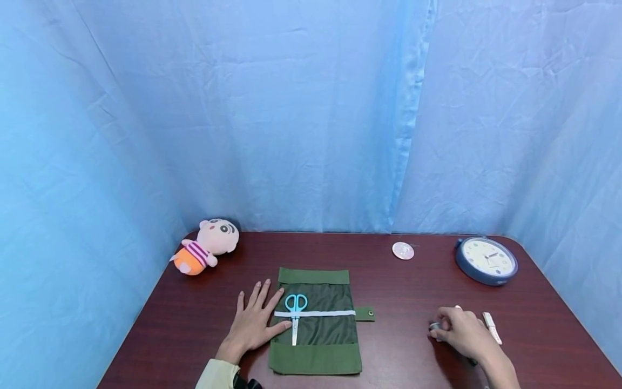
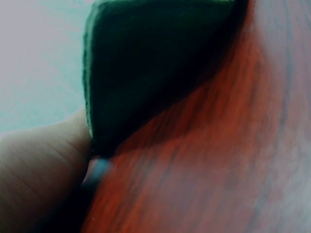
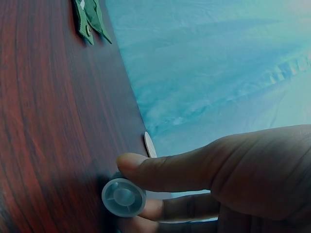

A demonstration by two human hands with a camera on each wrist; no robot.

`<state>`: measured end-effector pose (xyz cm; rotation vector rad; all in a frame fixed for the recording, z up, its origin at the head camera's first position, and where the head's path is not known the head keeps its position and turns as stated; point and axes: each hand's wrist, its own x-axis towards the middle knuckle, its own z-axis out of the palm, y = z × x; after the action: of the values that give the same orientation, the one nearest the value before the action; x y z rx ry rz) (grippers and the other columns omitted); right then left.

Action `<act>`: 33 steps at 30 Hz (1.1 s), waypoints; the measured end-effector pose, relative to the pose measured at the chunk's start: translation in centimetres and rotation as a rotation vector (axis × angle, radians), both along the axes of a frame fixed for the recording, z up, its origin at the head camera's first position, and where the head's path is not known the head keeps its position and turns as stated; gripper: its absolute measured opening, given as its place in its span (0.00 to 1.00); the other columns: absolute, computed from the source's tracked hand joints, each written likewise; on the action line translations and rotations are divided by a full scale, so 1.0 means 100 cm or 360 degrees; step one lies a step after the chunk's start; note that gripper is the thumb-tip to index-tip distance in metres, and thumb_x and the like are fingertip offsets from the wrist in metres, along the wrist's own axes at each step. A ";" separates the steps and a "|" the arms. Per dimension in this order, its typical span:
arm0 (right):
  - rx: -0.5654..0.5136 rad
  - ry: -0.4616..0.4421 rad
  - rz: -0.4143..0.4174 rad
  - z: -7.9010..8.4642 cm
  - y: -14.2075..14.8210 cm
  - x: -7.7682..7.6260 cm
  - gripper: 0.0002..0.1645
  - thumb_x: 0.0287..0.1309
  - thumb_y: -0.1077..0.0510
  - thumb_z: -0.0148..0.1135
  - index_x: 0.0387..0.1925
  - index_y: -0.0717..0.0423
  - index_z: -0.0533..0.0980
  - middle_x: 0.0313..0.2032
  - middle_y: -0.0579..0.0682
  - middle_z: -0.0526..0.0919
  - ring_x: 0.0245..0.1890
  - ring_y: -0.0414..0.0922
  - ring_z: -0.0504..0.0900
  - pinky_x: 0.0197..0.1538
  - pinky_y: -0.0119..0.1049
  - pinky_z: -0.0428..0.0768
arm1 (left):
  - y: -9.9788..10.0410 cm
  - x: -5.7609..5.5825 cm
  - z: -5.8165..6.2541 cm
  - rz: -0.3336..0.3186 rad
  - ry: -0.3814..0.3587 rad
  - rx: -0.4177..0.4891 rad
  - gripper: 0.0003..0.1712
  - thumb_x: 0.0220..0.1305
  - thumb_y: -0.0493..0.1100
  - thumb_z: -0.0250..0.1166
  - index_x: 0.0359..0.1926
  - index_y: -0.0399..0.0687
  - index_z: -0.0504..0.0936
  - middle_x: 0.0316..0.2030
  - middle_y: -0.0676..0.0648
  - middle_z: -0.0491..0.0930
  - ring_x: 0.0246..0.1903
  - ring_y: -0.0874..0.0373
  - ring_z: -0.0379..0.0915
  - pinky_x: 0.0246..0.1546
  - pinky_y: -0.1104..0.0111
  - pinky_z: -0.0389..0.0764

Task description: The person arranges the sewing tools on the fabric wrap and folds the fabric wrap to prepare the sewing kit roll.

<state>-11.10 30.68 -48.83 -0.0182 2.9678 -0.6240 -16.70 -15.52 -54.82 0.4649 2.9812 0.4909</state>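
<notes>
Right hand [image 3: 228, 179] has its thumb and fingertips pinched round a small spool-like piece [image 3: 124, 197], whose pale round end faces the wrist camera; whether its underside touches the table [image 1: 398, 324] I cannot tell. It looks light and hard, probably smooth plastic at the rim, so it may roll or slip if caught off-centre; thumb against fingers across the barrel seems the surest hold. Just beside that hand lies a slim white item [image 1: 492, 328]; well apart, toward the left hand [image 1: 252, 324], a green cloth pouch [image 1: 316, 359] lies unfolded, likely soft and apt to ruck, best steadied by its edge; the left hand lies spread at that edge, gripping nothing, its thumb close to the blue-handled scissors [image 1: 295, 320], which look stiff, slick along the blade and easiest taken by the loops.
</notes>
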 end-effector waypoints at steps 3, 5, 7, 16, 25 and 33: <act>-0.0028 -0.0008 0.0008 -0.001 0.001 0.000 0.09 0.51 0.55 0.75 0.32 0.48 0.81 0.23 0.40 0.76 0.23 0.35 0.70 0.30 0.32 0.67 | 0.000 0.000 0.000 -0.0002 -0.0010 0.0002 0.48 0.61 0.77 0.54 0.77 0.64 0.59 0.80 0.43 0.48 0.80 0.41 0.41 0.73 0.31 0.42; -0.0056 -0.0013 0.0009 -0.001 0.001 0.000 0.08 0.52 0.55 0.75 0.33 0.48 0.82 0.23 0.40 0.76 0.23 0.34 0.70 0.30 0.32 0.68 | -0.001 0.000 0.000 -0.0002 -0.0012 0.0001 0.48 0.61 0.77 0.54 0.77 0.64 0.59 0.80 0.43 0.48 0.80 0.41 0.40 0.73 0.31 0.42; -0.0086 -0.0027 0.0000 -0.001 0.001 -0.001 0.07 0.52 0.56 0.75 0.33 0.48 0.82 0.23 0.40 0.77 0.23 0.34 0.71 0.30 0.31 0.68 | -0.001 0.000 0.000 -0.0002 -0.0011 0.0001 0.48 0.61 0.77 0.54 0.77 0.64 0.59 0.80 0.43 0.48 0.80 0.41 0.40 0.73 0.31 0.42; -0.0197 0.0010 -0.0042 0.004 -0.004 -0.010 0.07 0.53 0.55 0.74 0.32 0.49 0.83 0.24 0.42 0.81 0.25 0.35 0.75 0.31 0.31 0.71 | -0.002 0.001 0.000 0.0001 -0.0012 0.0025 0.48 0.62 0.76 0.55 0.77 0.64 0.59 0.80 0.43 0.48 0.80 0.41 0.40 0.73 0.31 0.42; -0.0351 0.0125 -0.0024 0.013 -0.020 -0.021 0.07 0.53 0.54 0.74 0.33 0.49 0.83 0.26 0.42 0.82 0.26 0.30 0.78 0.31 0.29 0.74 | -0.001 0.001 0.000 0.0004 -0.0034 0.0073 0.48 0.62 0.75 0.56 0.77 0.63 0.60 0.80 0.42 0.47 0.80 0.40 0.40 0.72 0.30 0.40; -0.0502 0.0122 -0.0092 0.015 -0.043 -0.035 0.08 0.55 0.55 0.73 0.34 0.53 0.83 0.28 0.45 0.85 0.28 0.35 0.82 0.31 0.29 0.78 | 0.000 -0.001 0.004 0.0017 -0.0048 0.0149 0.47 0.63 0.75 0.56 0.76 0.60 0.62 0.80 0.41 0.48 0.80 0.40 0.40 0.72 0.29 0.39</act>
<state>-14.56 26.43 -47.33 0.0181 2.9162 -1.1155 -16.76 -15.50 -54.46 0.4448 2.9430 0.6345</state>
